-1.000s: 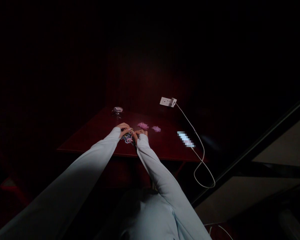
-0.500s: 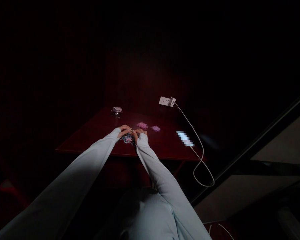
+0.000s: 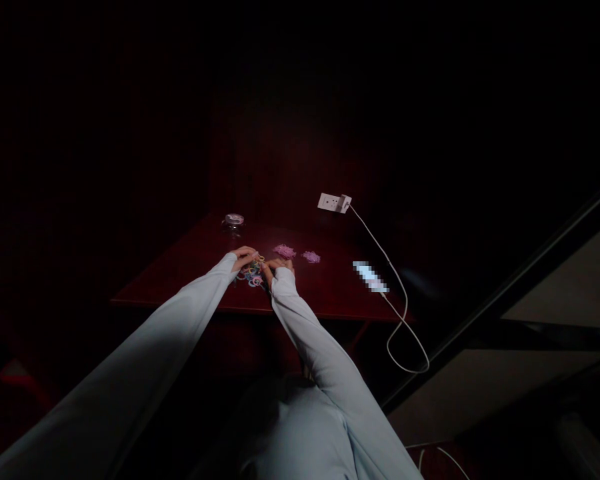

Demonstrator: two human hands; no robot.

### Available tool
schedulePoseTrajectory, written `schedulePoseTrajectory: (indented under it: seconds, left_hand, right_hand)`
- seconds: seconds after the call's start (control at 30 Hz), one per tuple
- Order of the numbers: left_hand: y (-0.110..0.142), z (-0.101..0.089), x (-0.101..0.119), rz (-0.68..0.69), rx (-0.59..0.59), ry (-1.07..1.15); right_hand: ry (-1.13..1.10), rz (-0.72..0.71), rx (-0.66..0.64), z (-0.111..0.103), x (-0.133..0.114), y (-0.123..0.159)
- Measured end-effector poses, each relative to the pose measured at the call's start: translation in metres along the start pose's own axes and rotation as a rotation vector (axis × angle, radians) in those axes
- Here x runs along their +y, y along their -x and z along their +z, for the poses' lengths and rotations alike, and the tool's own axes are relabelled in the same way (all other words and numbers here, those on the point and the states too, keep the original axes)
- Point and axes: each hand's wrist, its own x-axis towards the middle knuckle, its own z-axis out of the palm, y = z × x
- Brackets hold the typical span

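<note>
A pink pile (image 3: 285, 251) and a purple pile (image 3: 311, 257) lie apart on the table (image 3: 180, 283), seemingly already separated; the mixed heap of small bands (image 3: 255, 281), between left hand (image 3: 244, 256) and right hand (image 3: 279, 267), looks unsorted. Both hands' fingers curl inward; whether they pinch anything, I cannot tell.

This is looking like a dim room in a home or office, which one being unclear. A reddish table (image 3: 180, 267) is standing by the far wall, where a white socket (image 3: 327, 202) is holding a charger (image 3: 344, 203).
</note>
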Motion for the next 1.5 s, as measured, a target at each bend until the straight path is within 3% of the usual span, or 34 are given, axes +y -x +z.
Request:
schedulePoseTrajectory:
  seconds: [0.2,0.43,0.63,0.77,0.93,1.23,1.5]
  left_hand:
    - [0.0,0.003,-0.005,-0.051,-0.07,0.018]
    - [0.002,0.009,-0.009,0.068,-0.128,-0.063]
    - [0.006,0.008,-0.008,0.101,-0.175,-0.089]
    - [0.008,0.007,-0.005,0.12,-0.19,-0.108]
    - [0.006,0.006,-0.007,0.101,-0.238,-0.088]
    - [0.004,0.008,-0.002,0.007,-0.229,0.08]
    - [0.007,0.009,0.003,0.021,-0.241,0.08]
  right_hand:
    - [-0.098,0.057,0.065,0.004,0.004,-0.004]
    - [-0.304,0.159,0.21,0.008,0.008,-0.007]
    - [-0.706,0.154,0.023,0.004,0.011,-0.015]
    - [-0.819,0.165,-0.002,0.01,0.014,-0.021]
    - [-0.828,0.209,-0.019,0.019,0.014,-0.026]
    - [-0.643,0.197,-0.063,0.007,0.01,-0.019]
    - [-0.763,0.124,-0.053,0.011,0.012,-0.018]
